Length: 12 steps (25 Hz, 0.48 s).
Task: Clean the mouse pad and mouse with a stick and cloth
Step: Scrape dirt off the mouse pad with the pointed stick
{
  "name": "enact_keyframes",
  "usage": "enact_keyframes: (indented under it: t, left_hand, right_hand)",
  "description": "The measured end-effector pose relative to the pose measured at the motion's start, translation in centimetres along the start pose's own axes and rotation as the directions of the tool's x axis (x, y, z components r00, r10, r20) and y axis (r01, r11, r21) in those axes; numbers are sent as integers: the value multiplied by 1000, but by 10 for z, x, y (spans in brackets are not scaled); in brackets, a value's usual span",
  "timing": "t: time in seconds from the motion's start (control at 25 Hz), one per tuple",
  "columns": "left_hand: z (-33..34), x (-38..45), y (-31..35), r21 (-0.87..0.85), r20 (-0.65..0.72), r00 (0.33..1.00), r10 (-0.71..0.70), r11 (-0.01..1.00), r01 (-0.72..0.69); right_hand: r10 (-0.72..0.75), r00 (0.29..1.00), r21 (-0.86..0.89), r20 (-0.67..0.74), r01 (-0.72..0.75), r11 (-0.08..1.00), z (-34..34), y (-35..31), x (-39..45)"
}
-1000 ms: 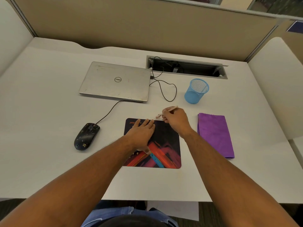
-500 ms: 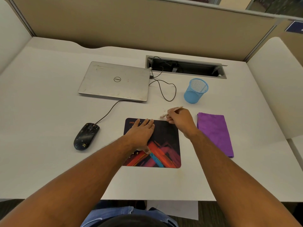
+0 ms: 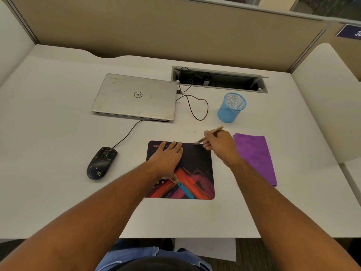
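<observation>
A dark mouse pad with red, pink and blue streaks lies in front of me on the white desk. My left hand presses flat on its left half, fingers spread. My right hand grips a thin wooden stick, whose lower tip touches the pad's far right edge. A black mouse speckled with pale bits sits left of the pad, its cable running to the laptop. A folded purple cloth lies right of the pad.
A closed silver laptop lies at the back of the desk. A blue mesh cup stands behind the cloth. A black cable loops from the open cable tray. Partition walls enclose the desk.
My right hand with the stick swept rightward off the pad's far edge, then came back down so the tip touches the pad's far right edge. My left hand has stayed flat on the pad.
</observation>
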<state>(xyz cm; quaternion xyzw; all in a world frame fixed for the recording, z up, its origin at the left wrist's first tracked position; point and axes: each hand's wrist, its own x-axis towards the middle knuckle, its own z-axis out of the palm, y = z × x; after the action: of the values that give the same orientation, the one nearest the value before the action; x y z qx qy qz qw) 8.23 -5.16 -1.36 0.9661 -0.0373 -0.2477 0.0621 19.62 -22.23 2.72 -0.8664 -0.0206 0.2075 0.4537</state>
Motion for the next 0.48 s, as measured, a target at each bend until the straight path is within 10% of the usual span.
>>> enact_keyframes:
  t: [0.24, 0.48]
  left_hand:
    - [-1, 0, 0, 12, 5, 1000, -3, 1000, 3]
    - [0, 0, -1, 0, 10, 1000, 3, 1000, -2]
  right_hand:
    - [231, 899, -278, 373, -130, 952, -7, 9, -12]
    - [2, 999, 2, 39, -2, 1000, -1, -5, -3]
